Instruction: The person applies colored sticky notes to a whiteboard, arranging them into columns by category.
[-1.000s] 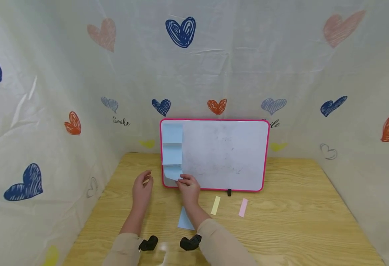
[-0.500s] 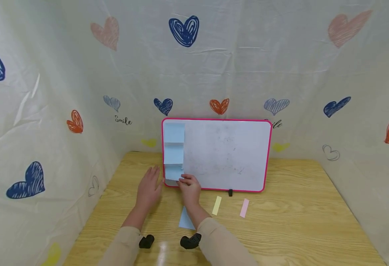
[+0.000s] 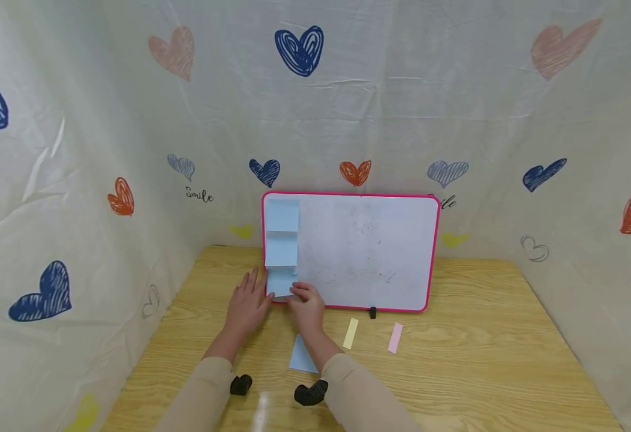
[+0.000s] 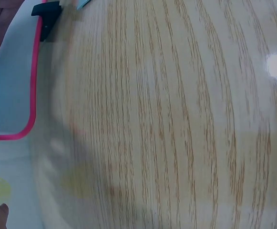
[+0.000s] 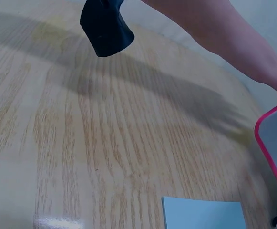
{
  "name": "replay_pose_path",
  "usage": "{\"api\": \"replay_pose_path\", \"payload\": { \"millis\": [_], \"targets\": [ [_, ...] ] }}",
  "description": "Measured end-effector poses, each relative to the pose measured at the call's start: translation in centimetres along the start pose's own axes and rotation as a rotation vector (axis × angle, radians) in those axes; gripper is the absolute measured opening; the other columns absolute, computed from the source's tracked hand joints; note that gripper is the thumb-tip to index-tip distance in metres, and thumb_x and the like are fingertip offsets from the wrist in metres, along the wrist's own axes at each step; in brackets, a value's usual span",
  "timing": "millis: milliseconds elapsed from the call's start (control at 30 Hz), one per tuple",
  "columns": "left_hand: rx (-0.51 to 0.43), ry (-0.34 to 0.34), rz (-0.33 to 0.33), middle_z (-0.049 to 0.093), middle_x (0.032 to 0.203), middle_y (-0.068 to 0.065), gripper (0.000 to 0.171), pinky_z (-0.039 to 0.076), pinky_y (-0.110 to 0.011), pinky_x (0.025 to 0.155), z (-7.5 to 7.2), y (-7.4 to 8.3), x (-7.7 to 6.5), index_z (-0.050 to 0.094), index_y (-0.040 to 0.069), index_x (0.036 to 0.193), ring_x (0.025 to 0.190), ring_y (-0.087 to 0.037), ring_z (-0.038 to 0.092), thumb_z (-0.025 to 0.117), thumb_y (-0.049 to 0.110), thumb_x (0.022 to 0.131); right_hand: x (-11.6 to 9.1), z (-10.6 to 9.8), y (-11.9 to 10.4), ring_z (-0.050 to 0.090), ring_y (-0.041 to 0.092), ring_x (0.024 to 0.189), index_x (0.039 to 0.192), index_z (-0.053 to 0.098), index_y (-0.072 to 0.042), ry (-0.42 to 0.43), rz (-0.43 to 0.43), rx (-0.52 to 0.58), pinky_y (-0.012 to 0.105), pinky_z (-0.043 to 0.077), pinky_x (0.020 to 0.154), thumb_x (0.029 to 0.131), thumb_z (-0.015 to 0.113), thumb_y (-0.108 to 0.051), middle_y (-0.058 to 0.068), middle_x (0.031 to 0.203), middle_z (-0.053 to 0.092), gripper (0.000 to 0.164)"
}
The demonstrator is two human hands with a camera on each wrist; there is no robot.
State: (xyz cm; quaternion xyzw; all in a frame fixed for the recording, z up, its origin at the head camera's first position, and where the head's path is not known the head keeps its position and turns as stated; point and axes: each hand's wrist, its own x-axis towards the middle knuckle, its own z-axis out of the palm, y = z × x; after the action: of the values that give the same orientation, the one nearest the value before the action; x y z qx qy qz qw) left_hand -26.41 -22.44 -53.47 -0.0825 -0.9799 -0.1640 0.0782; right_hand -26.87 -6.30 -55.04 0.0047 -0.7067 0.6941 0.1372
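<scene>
Down the left side of a pink-framed whiteboard run three light blue sticky notes in a column. My right hand pinches the lowest sticky note at its bottom right corner. Fingers extended, my left hand lies along the board's left edge, its thumb tip at that note's bottom left corner. Above it are the middle note and the top note, both flat on the board. In the left wrist view only part of the right hand shows, over the board's corner area.
A blue sticky-note pad lies on the wooden table, partly under the right forearm. Right of it are a yellow strip and a pink strip. A small black foot sits under the board. A heart-patterned curtain hangs behind.
My left hand has moved right and turned, bringing its thumb to the lowest note's left corner. That note's lower edge, lifted and slanted before, now lies straighter and lower. The right hand has hardly moved.
</scene>
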Motion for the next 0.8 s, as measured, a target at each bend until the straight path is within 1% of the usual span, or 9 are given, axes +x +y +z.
{"api": "replay_pose_path", "payload": {
  "millis": [200, 333, 400, 467, 567, 667, 733, 800],
  "targets": [
    [0.019, 0.001, -0.020, 0.011, 0.160, -0.020, 0.068, 0.022, -0.065, 0.106, 0.3, 0.2, 0.2, 0.026, 0.010, 0.155, 0.142, -0.044, 0.016, 0.050, 0.041, 0.099, -0.3, -0.2, -0.1, 0.060, 0.030, 0.111, 0.098, 0.074, 0.007, -0.050, -0.020, 0.048, 0.030, 0.051, 0.088, 0.074, 0.079, 0.008, 0.011, 0.110, 0.067, 0.025],
    [0.021, -0.018, -0.043, 0.008, 0.160, -0.021, 0.071, 0.023, -0.066, 0.106, 0.7, 0.3, 0.4, 0.024, 0.011, 0.155, 0.143, -0.045, 0.015, 0.053, 0.041, 0.098, -0.4, -0.4, -0.1, 0.059, 0.029, 0.114, 0.102, 0.074, 0.005, -0.089, 0.014, 0.029, 0.029, 0.052, 0.085, 0.076, 0.079, 0.006, 0.009, 0.115, 0.066, 0.026],
    [0.030, -0.028, -0.051, 0.007, 0.160, -0.022, 0.072, 0.023, -0.066, 0.106, 0.7, 0.3, 0.4, 0.023, 0.010, 0.156, 0.143, -0.045, 0.014, 0.054, 0.041, 0.098, -0.4, -0.5, 0.0, 0.059, 0.028, 0.115, 0.103, 0.074, 0.003, -0.102, 0.005, 0.000, 0.030, 0.051, 0.087, 0.077, 0.079, 0.004, 0.008, 0.115, 0.066, 0.027],
    [0.044, -0.033, -0.056, 0.007, 0.160, -0.021, 0.073, 0.022, -0.066, 0.106, 0.7, 0.3, 0.4, 0.022, 0.011, 0.156, 0.143, -0.045, 0.012, 0.054, 0.041, 0.098, -0.3, -0.8, 0.1, 0.059, 0.027, 0.115, 0.103, 0.075, 0.001, -0.118, -0.038, -0.039, 0.031, 0.049, 0.091, 0.076, 0.080, 0.002, 0.006, 0.115, 0.066, 0.027],
    [0.081, -0.018, -0.050, 0.008, 0.160, -0.020, 0.073, 0.020, -0.066, 0.107, 0.6, 0.3, 0.3, 0.024, 0.011, 0.155, 0.143, -0.045, 0.011, 0.055, 0.041, 0.097, 0.0, -1.3, 0.3, 0.059, 0.027, 0.113, 0.104, 0.075, 0.001, -0.143, -0.164, -0.107, 0.034, 0.046, 0.097, 0.074, 0.082, 0.000, 0.006, 0.112, 0.068, 0.030],
    [0.126, -0.004, -0.029, 0.010, 0.161, -0.016, 0.073, 0.015, -0.066, 0.108, 0.6, 0.4, 0.2, 0.024, 0.010, 0.155, 0.145, -0.042, 0.008, 0.055, 0.042, 0.097, 0.6, -1.9, 0.5, 0.060, 0.027, 0.111, 0.107, 0.074, -0.001, -0.190, -0.274, -0.191, 0.036, 0.045, 0.098, 0.074, 0.083, -0.003, 0.007, 0.113, 0.067, 0.034],
    [0.165, -0.002, -0.012, 0.012, 0.161, -0.013, 0.073, 0.013, -0.066, 0.108, 0.6, 0.5, 0.1, 0.024, 0.009, 0.155, 0.145, -0.040, 0.008, 0.053, 0.043, 0.097, 1.1, -2.3, 0.5, 0.059, 0.026, 0.112, 0.110, 0.073, -0.003, -0.236, -0.318, -0.262, 0.037, 0.045, 0.098, 0.076, 0.083, -0.006, 0.006, 0.115, 0.066, 0.036],
    [0.196, 0.002, 0.005, 0.013, 0.162, -0.011, 0.074, 0.014, -0.066, 0.108, 0.6, 0.6, 0.1, 0.023, 0.008, 0.155, 0.146, -0.038, 0.008, 0.053, 0.043, 0.097, 1.5, -2.6, 0.3, 0.057, 0.025, 0.114, 0.113, 0.073, -0.004, -0.296, -0.340, -0.322, 0.036, 0.044, 0.099, 0.078, 0.082, -0.009, 0.005, 0.118, 0.065, 0.037]
  ]
}}
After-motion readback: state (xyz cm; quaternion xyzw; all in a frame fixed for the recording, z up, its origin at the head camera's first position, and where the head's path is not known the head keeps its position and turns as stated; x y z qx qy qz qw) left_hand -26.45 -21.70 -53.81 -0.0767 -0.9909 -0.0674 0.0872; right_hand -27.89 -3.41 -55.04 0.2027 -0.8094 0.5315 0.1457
